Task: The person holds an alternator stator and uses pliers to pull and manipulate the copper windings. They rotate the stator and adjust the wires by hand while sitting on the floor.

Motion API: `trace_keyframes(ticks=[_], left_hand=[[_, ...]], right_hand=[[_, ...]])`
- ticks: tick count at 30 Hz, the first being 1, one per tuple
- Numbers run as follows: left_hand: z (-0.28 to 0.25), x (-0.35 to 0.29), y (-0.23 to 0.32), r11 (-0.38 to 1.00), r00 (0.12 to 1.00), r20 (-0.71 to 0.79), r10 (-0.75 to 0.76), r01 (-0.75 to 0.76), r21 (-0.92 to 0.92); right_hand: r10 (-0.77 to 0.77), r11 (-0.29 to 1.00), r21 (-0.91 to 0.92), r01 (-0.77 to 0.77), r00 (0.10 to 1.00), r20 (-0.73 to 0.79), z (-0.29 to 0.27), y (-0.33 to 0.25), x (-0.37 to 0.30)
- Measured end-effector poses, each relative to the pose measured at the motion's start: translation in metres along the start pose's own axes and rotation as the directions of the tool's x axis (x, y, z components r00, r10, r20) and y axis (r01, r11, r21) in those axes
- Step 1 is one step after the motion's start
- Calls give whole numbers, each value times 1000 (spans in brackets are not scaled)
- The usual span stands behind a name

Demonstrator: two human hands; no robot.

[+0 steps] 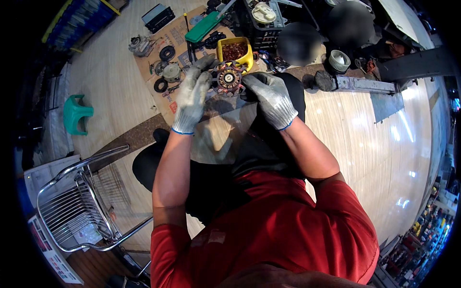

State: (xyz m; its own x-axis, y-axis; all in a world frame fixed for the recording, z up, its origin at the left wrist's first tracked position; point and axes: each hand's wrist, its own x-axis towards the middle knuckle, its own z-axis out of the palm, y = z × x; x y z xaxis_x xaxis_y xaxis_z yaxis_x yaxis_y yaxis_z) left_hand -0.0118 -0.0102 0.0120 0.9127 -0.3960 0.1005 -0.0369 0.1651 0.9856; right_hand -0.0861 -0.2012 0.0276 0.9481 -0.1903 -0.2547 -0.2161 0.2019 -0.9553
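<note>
Between my gloved hands, just in front of a yellow tub, is a round motor stator (228, 78) with copper windings and a ringed hub. My right hand (273, 96) pinches its right edge; the fingers under the part are hidden. My left hand (193, 94) is beside its left edge with fingers stretched forward; whether they touch it is hard to tell. Both hands wear grey-white knit gloves with blue cuffs. The yellow tub (248, 58) holds many small reddish-brown pieces.
Flattened cardboard (152, 61) bears black rings, a round metal housing (171, 72) and a green-handled tool (204, 28). A black crate (264, 36) stands behind the tub. To the right are a white fan wheel (339, 61) and metal beam (362, 85). Leftward stand a green stool (77, 115) and chrome-framed chair (86, 206).
</note>
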Motion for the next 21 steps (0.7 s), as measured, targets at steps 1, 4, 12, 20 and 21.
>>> trace_keyframes(ticks=[1, 4, 12, 20, 21], left_hand=[[-2, 1, -4, 998, 1000, -8, 22, -21, 62], [3, -1, -7, 890, 966, 24, 258, -247, 383], [24, -5, -11, 985, 987, 82, 135, -142, 93], [19, -1, -28, 811, 964, -54, -262, 190, -553], [18, -5, -27, 725, 964, 12, -266, 208, -657]], right_hand=[[6, 999, 48, -7, 1000, 1, 1, 0, 0], [34, 984, 172, -33, 999, -3, 1, -2, 1], [105, 962, 251, -110, 994, 33, 6, -4, 2], [12, 999, -31, -7, 988, 157, 12, -4, 2], [30, 996, -83, -17, 986, 161, 13, -7, 0]])
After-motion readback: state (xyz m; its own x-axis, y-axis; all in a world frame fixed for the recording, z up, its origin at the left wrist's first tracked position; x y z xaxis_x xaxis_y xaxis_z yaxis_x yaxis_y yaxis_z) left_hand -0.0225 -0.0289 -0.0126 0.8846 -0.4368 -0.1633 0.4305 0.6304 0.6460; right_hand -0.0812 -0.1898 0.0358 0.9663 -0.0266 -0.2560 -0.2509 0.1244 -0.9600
